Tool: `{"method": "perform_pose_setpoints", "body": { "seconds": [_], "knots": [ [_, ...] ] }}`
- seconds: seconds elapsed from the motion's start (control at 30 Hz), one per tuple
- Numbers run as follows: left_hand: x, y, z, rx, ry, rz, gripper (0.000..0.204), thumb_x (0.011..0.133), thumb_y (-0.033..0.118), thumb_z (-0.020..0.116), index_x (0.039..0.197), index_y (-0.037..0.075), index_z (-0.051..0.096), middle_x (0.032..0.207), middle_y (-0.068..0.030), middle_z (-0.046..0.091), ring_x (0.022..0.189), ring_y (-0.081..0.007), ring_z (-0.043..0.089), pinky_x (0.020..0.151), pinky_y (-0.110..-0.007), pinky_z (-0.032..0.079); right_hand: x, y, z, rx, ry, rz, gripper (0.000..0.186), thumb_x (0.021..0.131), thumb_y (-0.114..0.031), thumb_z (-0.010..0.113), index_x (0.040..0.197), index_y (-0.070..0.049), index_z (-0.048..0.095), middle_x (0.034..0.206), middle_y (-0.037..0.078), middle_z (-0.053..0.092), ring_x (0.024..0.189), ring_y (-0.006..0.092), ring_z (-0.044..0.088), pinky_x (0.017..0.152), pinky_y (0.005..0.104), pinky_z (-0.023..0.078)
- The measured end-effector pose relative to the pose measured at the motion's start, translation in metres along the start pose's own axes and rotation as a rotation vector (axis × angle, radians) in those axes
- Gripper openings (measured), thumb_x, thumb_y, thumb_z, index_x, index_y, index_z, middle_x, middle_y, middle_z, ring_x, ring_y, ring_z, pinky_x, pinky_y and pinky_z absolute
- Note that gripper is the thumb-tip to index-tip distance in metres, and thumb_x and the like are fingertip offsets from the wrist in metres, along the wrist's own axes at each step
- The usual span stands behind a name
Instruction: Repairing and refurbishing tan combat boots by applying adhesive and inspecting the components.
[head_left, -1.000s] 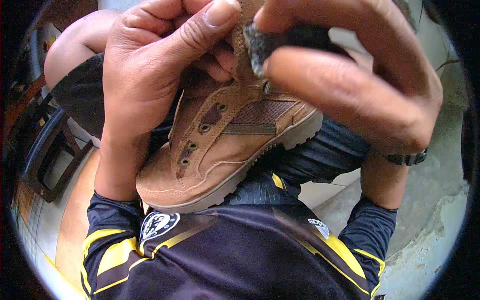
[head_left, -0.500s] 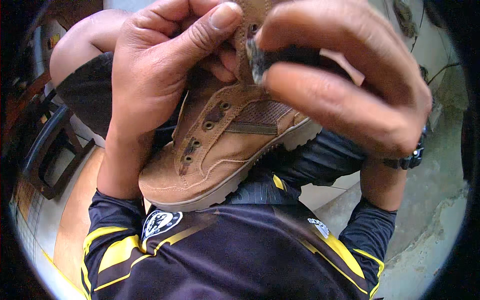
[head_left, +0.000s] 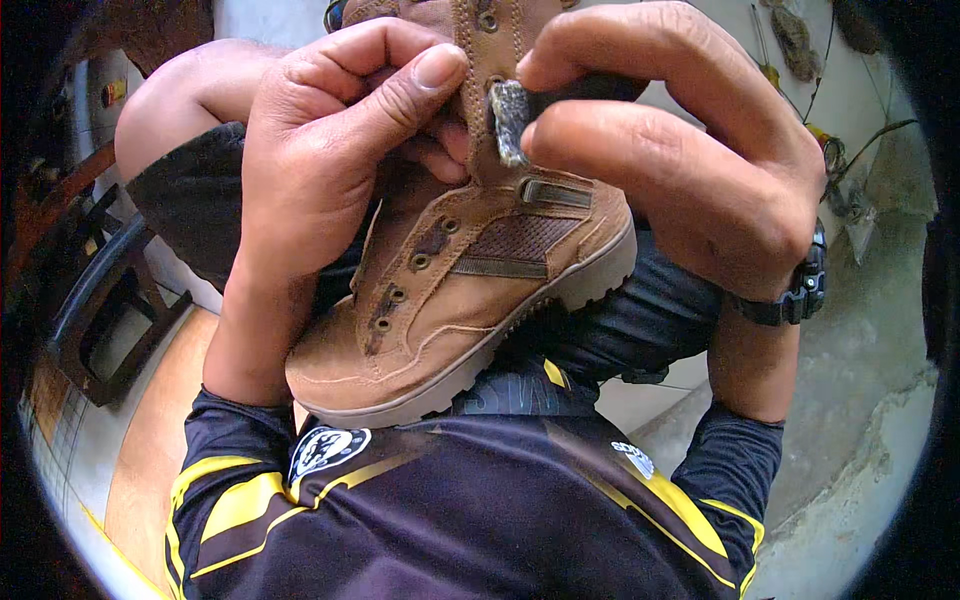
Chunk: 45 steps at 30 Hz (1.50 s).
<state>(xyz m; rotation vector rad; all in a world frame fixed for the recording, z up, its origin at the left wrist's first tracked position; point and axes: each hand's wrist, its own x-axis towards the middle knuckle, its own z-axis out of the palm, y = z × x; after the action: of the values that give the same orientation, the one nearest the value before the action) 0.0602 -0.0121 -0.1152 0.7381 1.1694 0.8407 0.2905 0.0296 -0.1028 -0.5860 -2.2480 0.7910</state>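
Note:
A brown suede boot [head_left: 440, 320] lies across my lap with no lace in its eyelets, its toe at the lower left and its shaft running up past the top edge. My left hand [head_left: 315, 160] pinches the eyelet flap of the shaft between thumb and fingers. In my right hand [head_left: 690, 160], thumb and fingers close on a small dark block with a rough grey, fuzzy face [head_left: 510, 122]. That face is against or very near the flap, beside an eyelet. The rest of the block is hidden by the fingers.
Dark chair-like frame parts [head_left: 100, 300] stand at the left, by my bent knee [head_left: 190, 95]. Thin cords and a small worn brownish item [head_left: 795, 45] lie on the floor at the upper right. Rough grey concrete [head_left: 810, 400] borders my right arm.
My right hand has shifted a little left and up and is less blurred. More of the boot's heel and upper shaft shows. My left hand keeps its pinch on the flap.

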Motion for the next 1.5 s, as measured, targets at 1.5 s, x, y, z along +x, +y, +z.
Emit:
{"method": "perform_pose_setpoints", "body": {
  "seconds": [1.5],
  "knots": [
    [-0.001,-0.003,-0.002,0.028,0.037,0.028,0.016,0.105,0.018,0.062,0.100,0.003,0.068,0.081,-0.0011,0.070,0.065,-0.0067,0.063,0.060,-0.021,0.050,0.005,-0.011,0.004,-0.020,-0.073,-0.004,0.035,0.057,-0.010,0.076,0.091,-0.005,0.073,0.102,0.014,0.070,0.090,0.0287,0.069,0.074,0.0344,0.058]
  ]
}}
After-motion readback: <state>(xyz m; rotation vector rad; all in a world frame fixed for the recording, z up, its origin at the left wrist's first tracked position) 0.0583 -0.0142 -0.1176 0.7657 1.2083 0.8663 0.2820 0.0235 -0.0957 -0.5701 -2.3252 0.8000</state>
